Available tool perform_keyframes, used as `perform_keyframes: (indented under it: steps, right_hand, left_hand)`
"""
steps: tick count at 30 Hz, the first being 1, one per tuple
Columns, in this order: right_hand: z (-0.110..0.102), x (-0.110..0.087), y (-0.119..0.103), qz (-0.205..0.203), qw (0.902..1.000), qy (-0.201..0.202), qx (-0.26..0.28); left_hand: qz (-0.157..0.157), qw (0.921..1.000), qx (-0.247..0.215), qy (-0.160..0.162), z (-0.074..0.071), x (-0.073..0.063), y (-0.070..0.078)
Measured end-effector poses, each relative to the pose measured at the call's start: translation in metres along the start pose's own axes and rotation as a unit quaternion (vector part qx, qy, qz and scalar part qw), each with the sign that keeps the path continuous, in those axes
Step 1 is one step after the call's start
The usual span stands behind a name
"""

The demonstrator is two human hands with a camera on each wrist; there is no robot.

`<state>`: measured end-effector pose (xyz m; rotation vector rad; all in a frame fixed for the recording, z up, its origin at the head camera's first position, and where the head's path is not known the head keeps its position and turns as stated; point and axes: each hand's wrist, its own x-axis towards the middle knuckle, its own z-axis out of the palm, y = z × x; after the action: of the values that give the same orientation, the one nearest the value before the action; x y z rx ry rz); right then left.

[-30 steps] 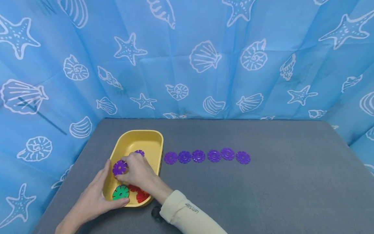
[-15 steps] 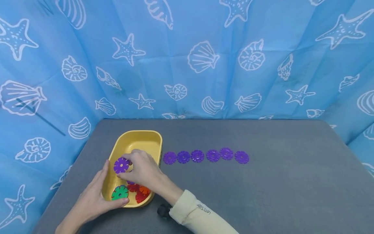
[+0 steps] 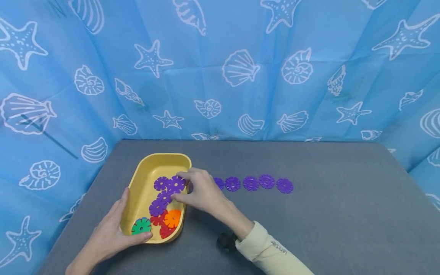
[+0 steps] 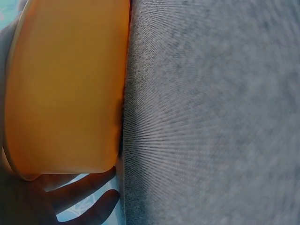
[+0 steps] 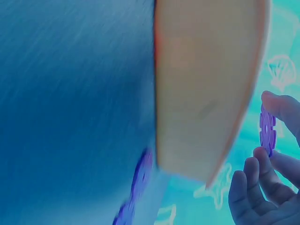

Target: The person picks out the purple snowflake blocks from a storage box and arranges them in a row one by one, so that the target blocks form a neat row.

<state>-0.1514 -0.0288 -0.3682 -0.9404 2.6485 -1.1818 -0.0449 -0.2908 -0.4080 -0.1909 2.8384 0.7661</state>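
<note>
A yellow plastic tray (image 3: 166, 154) stands on the left of the table. My left hand (image 3: 109, 231) holds its near left corner, the fingers along the outer wall and the thumb over the front rim. Between right thumb and fingertips, my right hand (image 3: 205, 193) pinches a purple notched snowflake disc (image 5: 267, 131) by its edge, over the tray's right rim. Inside the tray, several purple discs (image 3: 157, 207) lie in a loose group. An orange disc (image 3: 172, 219) overlaps red discs (image 3: 159, 220) near the front, and a green disc (image 3: 141, 227) sits beside my left thumb.
Right of the tray, several purple discs (image 3: 251, 183) lie in a row across the grey tabletop (image 3: 330, 214); my right hand hides the row's left end. A small black object (image 3: 225, 241) shows beside the right sleeve. Blue seashell-patterned curtain (image 3: 220, 88) hangs behind and at the sides.
My right hand has moved right from the tray's middle to its right rim, carrying the pinched purple disc. The purple and orange discs beneath are uncovered. The left hand holds still.
</note>
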Motion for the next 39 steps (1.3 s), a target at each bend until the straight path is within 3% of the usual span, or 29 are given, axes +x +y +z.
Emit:
perform_keyframes:
  steps: [5, 20, 35, 39]
  right_hand:
    - [-0.027, -0.015, 0.02, 0.02, 0.9994, 0.028, -0.006]
    - [-0.089, -0.068, 0.088, 0.009, 0.989, 0.117, -0.09]
    - [-0.139, -0.122, 0.139, 0.048, 0.9763, 0.159, -0.138]
    - [-0.151, -0.133, 0.15, 0.067, 0.972, 0.165, -0.154]
  left_hand:
    - [-0.011, 0.9999, 0.003, -0.007, -0.001, 0.002, 0.002]
    - [-0.012, 0.9999, 0.011, -0.005, 0.0, 0.002, -0.001]
    - [-0.01, 0.9998, 0.005, -0.014, 0.0, 0.004, 0.001]
    - [-0.001, 1.0, 0.003, -0.004, 0.001, 0.004, 0.0]
